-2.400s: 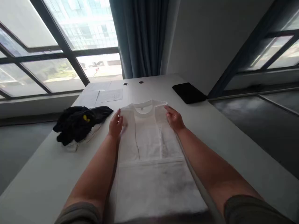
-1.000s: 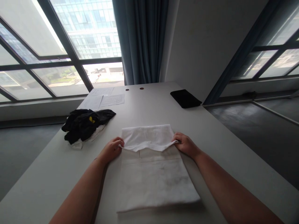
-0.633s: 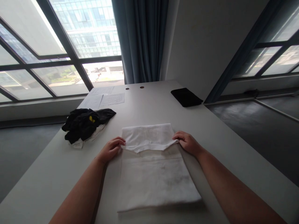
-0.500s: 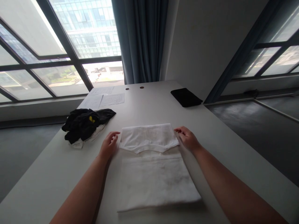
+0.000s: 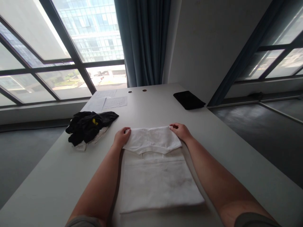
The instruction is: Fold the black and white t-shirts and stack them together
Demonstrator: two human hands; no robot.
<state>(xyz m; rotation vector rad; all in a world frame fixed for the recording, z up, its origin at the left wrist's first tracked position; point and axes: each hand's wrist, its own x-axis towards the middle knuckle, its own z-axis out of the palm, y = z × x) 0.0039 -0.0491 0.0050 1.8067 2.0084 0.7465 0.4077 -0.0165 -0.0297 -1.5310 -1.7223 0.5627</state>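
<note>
A white T-shirt (image 5: 153, 176) was laid flat on the worktop (image 5: 59, 176), with its top folded over. The left grip (image 5: 121, 137) and the right grip (image 5: 180, 130) were placed on the fold, fingers a bit curled. If the cloth was held tight could not be told. A black cloth heap (image 5: 86, 127) was left of the shirt, near some papers (image 5: 113, 102).

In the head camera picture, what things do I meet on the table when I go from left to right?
black clothes → left hand → white T-shirt → right hand → black case
</note>
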